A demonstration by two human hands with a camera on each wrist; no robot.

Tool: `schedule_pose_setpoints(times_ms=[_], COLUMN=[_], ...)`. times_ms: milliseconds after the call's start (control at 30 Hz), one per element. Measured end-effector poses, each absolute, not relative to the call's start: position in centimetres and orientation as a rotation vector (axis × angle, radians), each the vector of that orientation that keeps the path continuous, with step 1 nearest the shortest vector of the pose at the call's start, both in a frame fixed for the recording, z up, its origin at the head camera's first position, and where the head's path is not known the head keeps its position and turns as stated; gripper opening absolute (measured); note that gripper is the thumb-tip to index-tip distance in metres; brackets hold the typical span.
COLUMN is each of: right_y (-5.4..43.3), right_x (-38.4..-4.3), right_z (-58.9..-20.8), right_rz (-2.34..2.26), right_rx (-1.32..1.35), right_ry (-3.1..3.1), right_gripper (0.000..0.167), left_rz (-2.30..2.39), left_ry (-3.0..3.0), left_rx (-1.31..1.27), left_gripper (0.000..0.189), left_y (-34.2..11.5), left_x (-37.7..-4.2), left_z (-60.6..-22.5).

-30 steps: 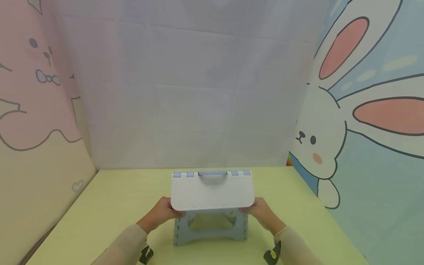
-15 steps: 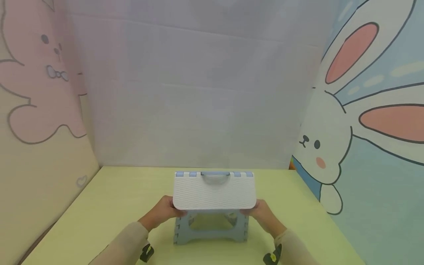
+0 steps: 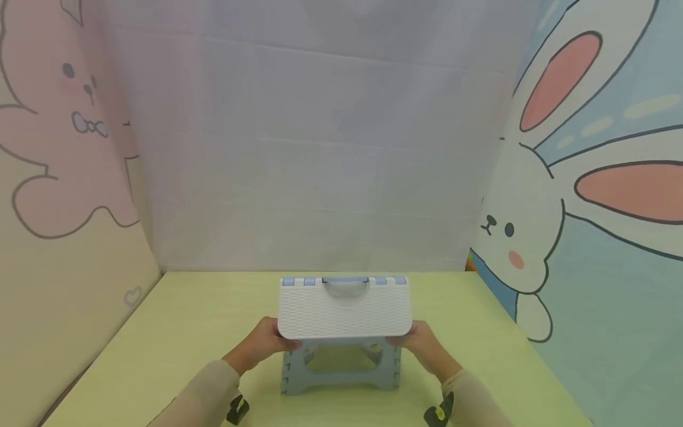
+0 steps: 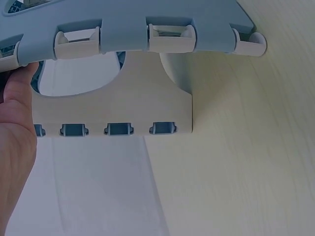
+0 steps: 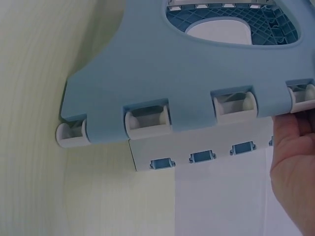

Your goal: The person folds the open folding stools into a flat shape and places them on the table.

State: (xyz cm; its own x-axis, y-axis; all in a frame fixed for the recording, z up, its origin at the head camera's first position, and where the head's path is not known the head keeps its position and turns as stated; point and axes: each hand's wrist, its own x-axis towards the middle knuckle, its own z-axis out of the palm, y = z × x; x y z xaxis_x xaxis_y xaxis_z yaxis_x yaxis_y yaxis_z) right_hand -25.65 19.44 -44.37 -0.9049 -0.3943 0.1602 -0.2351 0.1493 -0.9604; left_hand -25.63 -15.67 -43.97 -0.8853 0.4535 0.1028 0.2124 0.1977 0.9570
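A folding step stool (image 3: 344, 311) with a white textured top and blue-grey legs stands unfolded on the table in the head view. A carry handle lies at the far edge of its top. My left hand (image 3: 258, 345) grips the stool's left side, just under the top, and my right hand (image 3: 425, 347) grips the right side likewise. Some fingers of both hands are hidden behind the stool. In the left wrist view, the left hand (image 4: 17, 123) is against the hinged side. The right wrist view has the right hand (image 5: 295, 157) below the hinge row of the blue panel (image 5: 162, 73).
The pale yellow-green table (image 3: 213, 302) extends around the stool. Behind it hangs a plain white cloth (image 3: 320, 148). Cartoon-printed cloths flank the table, with a pink figure (image 3: 80, 178) on the left and a white rabbit (image 3: 525, 225) on the right.
The head view has shifted slightly. The stool stays in place, with both hands still gripping its sides.
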Motion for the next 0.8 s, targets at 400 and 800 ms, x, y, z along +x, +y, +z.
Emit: schedule_pose_setpoints(times_ms=[400, 800], right_y=[19.34, 19.21], right_x=[-25.67, -25.73], right_z=[-44.47, -44.52], right_rz=[-1.866, -1.862], right_rx=[-0.636, -0.618], right_ry=[2.299, 2.323], right_gripper=[0.038, 0.037], left_rz=[1.767, 1.791], left_ry=[2.264, 2.244], left_rx=[0.655, 0.629], left_gripper=[0.035, 0.033], left_y=[-15.79, -15.81], left_x=[-25.66, -26.02], left_z=[-44.03, -44.43])
